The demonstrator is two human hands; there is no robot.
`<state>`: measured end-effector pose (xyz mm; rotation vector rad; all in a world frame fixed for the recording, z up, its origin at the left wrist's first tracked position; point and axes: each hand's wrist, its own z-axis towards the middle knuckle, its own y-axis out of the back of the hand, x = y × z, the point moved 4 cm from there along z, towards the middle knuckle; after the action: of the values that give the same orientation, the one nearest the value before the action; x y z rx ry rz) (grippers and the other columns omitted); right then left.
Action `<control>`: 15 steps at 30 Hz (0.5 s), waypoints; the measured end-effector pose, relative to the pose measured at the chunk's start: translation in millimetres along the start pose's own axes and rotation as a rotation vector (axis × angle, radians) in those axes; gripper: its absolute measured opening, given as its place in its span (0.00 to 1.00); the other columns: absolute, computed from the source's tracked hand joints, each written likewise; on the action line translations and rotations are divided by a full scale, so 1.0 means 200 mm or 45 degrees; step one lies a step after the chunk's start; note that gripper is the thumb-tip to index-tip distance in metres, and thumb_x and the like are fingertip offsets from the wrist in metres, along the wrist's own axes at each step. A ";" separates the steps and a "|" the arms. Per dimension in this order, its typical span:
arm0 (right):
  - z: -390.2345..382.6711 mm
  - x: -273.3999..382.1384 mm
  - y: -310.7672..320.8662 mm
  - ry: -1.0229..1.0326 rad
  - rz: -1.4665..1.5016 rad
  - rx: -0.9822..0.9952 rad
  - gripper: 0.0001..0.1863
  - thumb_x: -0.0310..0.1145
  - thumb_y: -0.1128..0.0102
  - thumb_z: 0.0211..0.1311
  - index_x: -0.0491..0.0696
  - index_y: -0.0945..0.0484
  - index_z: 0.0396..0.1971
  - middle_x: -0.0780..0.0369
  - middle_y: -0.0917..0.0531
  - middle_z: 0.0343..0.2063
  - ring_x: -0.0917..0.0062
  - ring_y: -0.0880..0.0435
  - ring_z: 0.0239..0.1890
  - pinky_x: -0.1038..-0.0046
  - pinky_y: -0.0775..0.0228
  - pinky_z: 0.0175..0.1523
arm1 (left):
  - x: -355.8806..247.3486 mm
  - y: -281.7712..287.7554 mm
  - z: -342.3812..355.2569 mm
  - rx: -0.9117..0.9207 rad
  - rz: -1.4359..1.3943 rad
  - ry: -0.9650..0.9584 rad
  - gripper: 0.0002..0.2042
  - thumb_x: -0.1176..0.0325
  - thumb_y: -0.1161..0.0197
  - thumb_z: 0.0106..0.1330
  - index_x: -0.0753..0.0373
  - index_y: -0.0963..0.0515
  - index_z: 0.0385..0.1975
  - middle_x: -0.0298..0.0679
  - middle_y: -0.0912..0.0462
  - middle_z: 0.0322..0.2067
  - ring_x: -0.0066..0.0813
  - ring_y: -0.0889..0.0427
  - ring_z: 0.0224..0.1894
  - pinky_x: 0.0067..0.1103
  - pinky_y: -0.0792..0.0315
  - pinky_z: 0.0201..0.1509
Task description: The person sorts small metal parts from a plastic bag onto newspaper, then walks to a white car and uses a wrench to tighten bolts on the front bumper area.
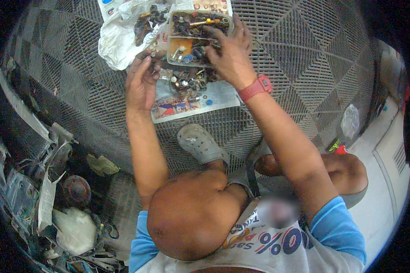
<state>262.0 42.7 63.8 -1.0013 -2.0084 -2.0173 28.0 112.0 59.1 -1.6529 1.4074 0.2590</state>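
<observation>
The right hand [233, 55], spread wide, reaches over a divided plastic box [169, 44] of small hardware [193, 28], while the left hand [142, 84] curls beside the box, its grip unclear, with newspaper [225, 98] beneath on latticed floor matting [296, 59].

Grey slatted floor matting [305, 86] beneath newspaper [223, 98], crumpled white wrapping [113, 43] and a translucent plastic bag [350, 121].
</observation>
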 end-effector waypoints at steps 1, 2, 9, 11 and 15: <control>-0.01 0.02 -0.01 -0.016 -0.017 0.016 0.29 0.41 0.32 0.57 0.66 0.23 0.61 0.41 0.53 0.74 0.37 0.54 0.74 0.36 0.57 0.72 | 0.00 0.00 0.00 -0.001 -0.001 0.001 0.14 0.69 0.42 0.72 0.61 0.26 0.55 0.40 0.16 0.48 0.19 0.24 0.39 0.15 0.30 0.38; -0.01 0.02 -0.01 -0.031 0.017 0.044 0.29 0.42 0.32 0.57 0.69 0.23 0.61 0.41 0.59 0.76 0.35 0.58 0.75 0.34 0.59 0.71 | 0.00 0.00 0.00 -0.002 -0.002 0.001 0.14 0.69 0.42 0.72 0.61 0.26 0.55 0.40 0.16 0.48 0.20 0.24 0.39 0.15 0.31 0.38; -0.03 -0.10 0.08 0.016 0.099 -0.118 0.34 0.41 0.31 0.56 0.57 0.29 0.65 0.39 0.56 0.74 0.37 0.57 0.75 0.39 0.58 0.73 | 0.00 0.03 0.00 -0.027 -0.004 0.005 0.13 0.69 0.42 0.72 0.60 0.26 0.54 0.42 0.16 0.48 0.18 0.23 0.38 0.14 0.29 0.39; -0.01 -0.12 0.08 -0.018 0.050 -0.118 0.36 0.41 0.30 0.57 0.54 0.31 0.66 0.39 0.53 0.74 0.42 0.55 0.75 0.46 0.60 0.76 | 0.01 0.04 0.01 -0.025 -0.007 0.009 0.13 0.69 0.42 0.72 0.60 0.26 0.54 0.42 0.16 0.48 0.18 0.23 0.38 0.13 0.29 0.39; 0.05 -0.14 0.04 -0.027 0.062 0.000 0.34 0.40 0.32 0.55 0.53 0.29 0.64 0.39 0.59 0.75 0.35 0.57 0.74 0.33 0.57 0.71 | 0.00 0.02 0.01 -0.035 0.038 0.021 0.12 0.68 0.42 0.72 0.59 0.25 0.53 0.42 0.15 0.48 0.17 0.23 0.38 0.13 0.30 0.38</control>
<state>290.4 41.7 54.7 -1.0657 -1.9744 -1.9900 25.9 114.3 55.8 -1.6612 1.4476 0.2831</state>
